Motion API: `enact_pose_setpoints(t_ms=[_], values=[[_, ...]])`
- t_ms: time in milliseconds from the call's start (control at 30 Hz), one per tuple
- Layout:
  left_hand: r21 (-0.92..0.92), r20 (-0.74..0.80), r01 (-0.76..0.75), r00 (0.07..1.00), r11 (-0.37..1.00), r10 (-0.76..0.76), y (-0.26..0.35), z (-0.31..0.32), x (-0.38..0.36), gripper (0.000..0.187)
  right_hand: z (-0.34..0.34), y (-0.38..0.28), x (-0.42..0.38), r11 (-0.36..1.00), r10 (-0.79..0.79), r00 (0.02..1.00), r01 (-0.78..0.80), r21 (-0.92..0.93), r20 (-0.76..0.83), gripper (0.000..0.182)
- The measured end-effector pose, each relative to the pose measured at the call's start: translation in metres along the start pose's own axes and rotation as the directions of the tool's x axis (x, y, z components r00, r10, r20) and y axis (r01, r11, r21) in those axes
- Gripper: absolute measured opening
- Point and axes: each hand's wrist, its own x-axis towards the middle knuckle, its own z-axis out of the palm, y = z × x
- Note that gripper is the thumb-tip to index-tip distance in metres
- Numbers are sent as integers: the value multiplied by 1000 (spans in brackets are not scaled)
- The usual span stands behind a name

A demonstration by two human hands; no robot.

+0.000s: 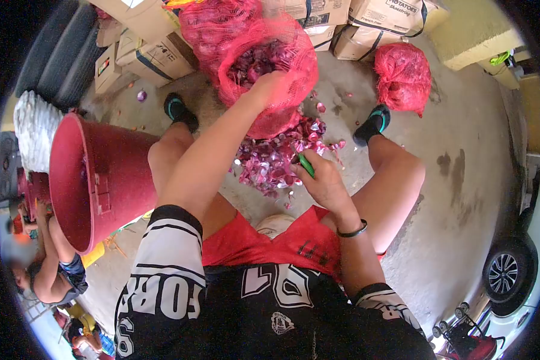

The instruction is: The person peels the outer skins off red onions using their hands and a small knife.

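Observation:
My left hand [275, 89] reaches into the mouth of a red mesh sack [300, 57] of red onions [259, 63]. Netting and onions hide its fingers, so I cannot see whether they grip anything. Low over the floor, my right hand [323, 180] is closed round a green-handled tool [306, 164], probably a small knife; its blade does not show. Between my feet, in front of the sack, lies a heap of purple onion skins [276, 156].
A large red tub [105, 180] lies tipped on my left, near another person [57, 258]. Behind stand a second onion sack [207, 30] and cardboard boxes [156, 57]. A full red mesh bag [403, 75] sits beyond my right foot. A car wheel [503, 273] is at far right.

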Motion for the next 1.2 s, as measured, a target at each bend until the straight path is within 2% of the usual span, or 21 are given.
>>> enact_pose_setpoints(t_ms=[133,233,333,367,400,467,533,600,633,667,767,867,967,1000,1100,1167,1200], values=[[87,-6,12,1000,996,-12,9,8,0,44,3,1,3,1000,-20,999,20,6,26,28],[59,-100,-27,994,998,33,5,17,4,50,8,4,4,1000,-16,999,17,-4,47,28],[-36,-219,-1,976,999,-7,-2,16,-11,50,4,4,3,1000,1,999,-1,1,48,29],[-399,-306,-11,944,917,-122,-20,20,-18,49,2,3,1,1000,11,999,-11,4,39,29],[-702,-339,-61,905,710,-258,-52,33,-25,50,0,2,2,1000,19,999,-20,9,28,29],[-813,-338,-54,854,579,-395,-54,18,-35,52,-3,1,1,1000,8,1000,-8,14,-7,32],[-538,-397,154,821,829,-410,-6,-44,-75,55,2,-1,0,999,19,1000,-19,50,9,37],[-856,-338,-25,783,517,-522,-5,-49,-86,52,4,-5,9,994,36,999,-39,99,35,42],[-940,-295,-134,776,313,-557,6,-57,-87,51,4,-9,11,992,35,999,-39,116,38,43],[-983,-182,-158,779,93,-601,17,-66,-90,41,4,-13,12,990,37,999,-42,133,39,44],[-953,-202,-281,868,-114,-455,25,-69,-106,38,8,-6,10,967,73,996,-81,240,43,45],[-949,-190,-272,896,-158,-402,42,-69,-121,38,13,3,8,947,89,996,-93,309,27,45],[-929,-170,-254,940,-269,-297,49,-60,-131,36,15,1,10,950,64,994,-33,312,-89,47],[-938,-135,-242,916,-250,-378,57,-62,-131,37,14,-2,13,953,49,989,-4,304,-142,49],[-980,26,-61,906,-191,-423,24,-43,-126,52,-4,-27,54,1000,7,959,-12,-15,-283,56],[-984,98,18,884,-177,-457,17,-37,-129,56,-21,-21,101,989,-143,946,128,-69,-292,60],[-985,129,55,870,-165,-476,15,-39,-129,59,-30,-18,126,961,-190,959,138,-239,-209,58]])
